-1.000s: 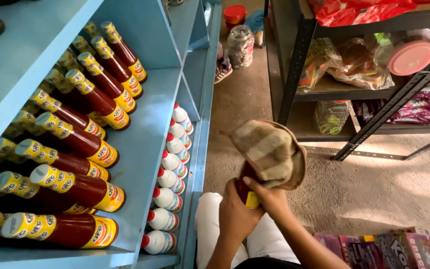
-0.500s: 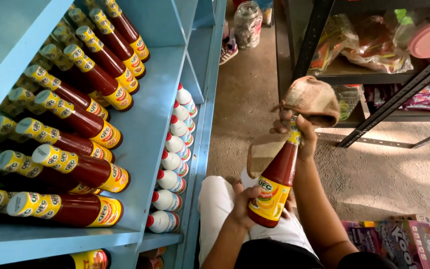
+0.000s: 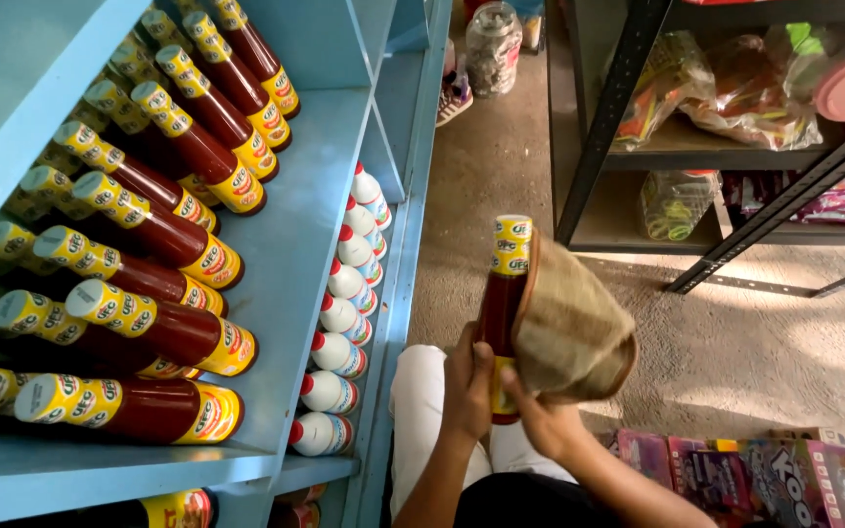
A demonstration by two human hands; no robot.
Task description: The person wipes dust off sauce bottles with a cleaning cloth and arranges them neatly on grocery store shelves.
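Beside me the light blue shelf [image 3: 315, 205] carries rows of dark red sauce bottles [image 3: 163, 328] with yellow caps; its lower board holds a line of white bottles [image 3: 342, 323] with red caps.

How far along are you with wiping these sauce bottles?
Done, by the look of it: rows of sauce bottles lie on the blue shelf. In hand: the left hand holds one red bottle upright while the right hand presses a tan cloth against it. How many are left I cannot tell.
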